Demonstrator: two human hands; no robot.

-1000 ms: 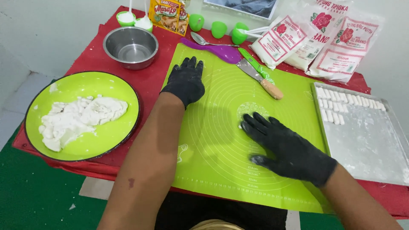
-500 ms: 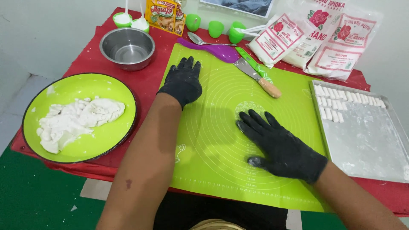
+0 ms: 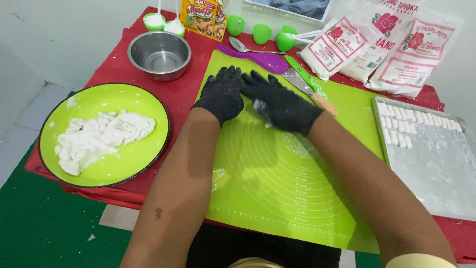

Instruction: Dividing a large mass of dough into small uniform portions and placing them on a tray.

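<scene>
Dough piece (image 3: 261,105), small and white, half hidden under the black-gloved right hand (image 3: 280,101), pressed flat-fingered onto the green silicone mat (image 3: 277,183). Left hand (image 3: 222,94) spread open just beside, holding nothing. Plate of dough (image 3: 101,136) further left.

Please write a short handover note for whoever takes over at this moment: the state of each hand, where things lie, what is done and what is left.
Left hand: black glove, flat on the green mat, fingers spread, holding nothing.
Right hand: black glove, close beside the left, pressing a small white piece of dough against the mat.
Dough mass: on the green plate, left of the mat.
Done: two rows of small white pieces on the floured tray at right.
Left: most of the dough mass is unshaped.
Knife and purple spatula lie at the mat's far edge; the steel bowl looks empty.
</scene>
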